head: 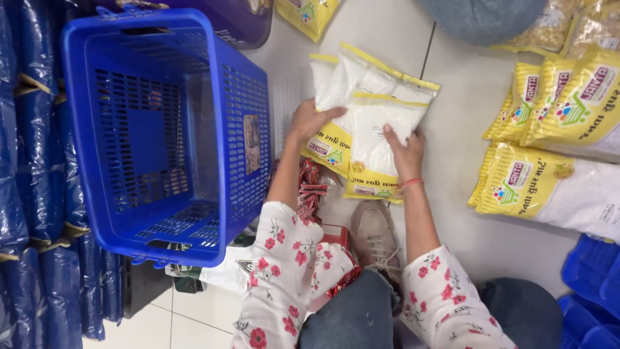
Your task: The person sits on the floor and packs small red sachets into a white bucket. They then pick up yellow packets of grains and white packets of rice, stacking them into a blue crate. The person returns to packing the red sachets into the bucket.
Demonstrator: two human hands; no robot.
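Observation:
Several clear packets of white powder with yellow edges [371, 110] lie stacked on the pale tiled floor in front of me. My left hand [309, 119] grips the left side of the stack. My right hand [403, 152], with a red thread at the wrist, presses on the right side of the top packet. Both sleeves are white with red flowers. An empty blue plastic basket [245, 84] stands tilted just left of my left arm.
More yellow-and-white packets [555, 123] lie on the floor at right. Dark blue sacks [32, 161] line the left edge. Red-wrapped items [313, 190] and my beige shoe [374, 232] sit below the stack. Blue crates [591, 284] are at bottom right.

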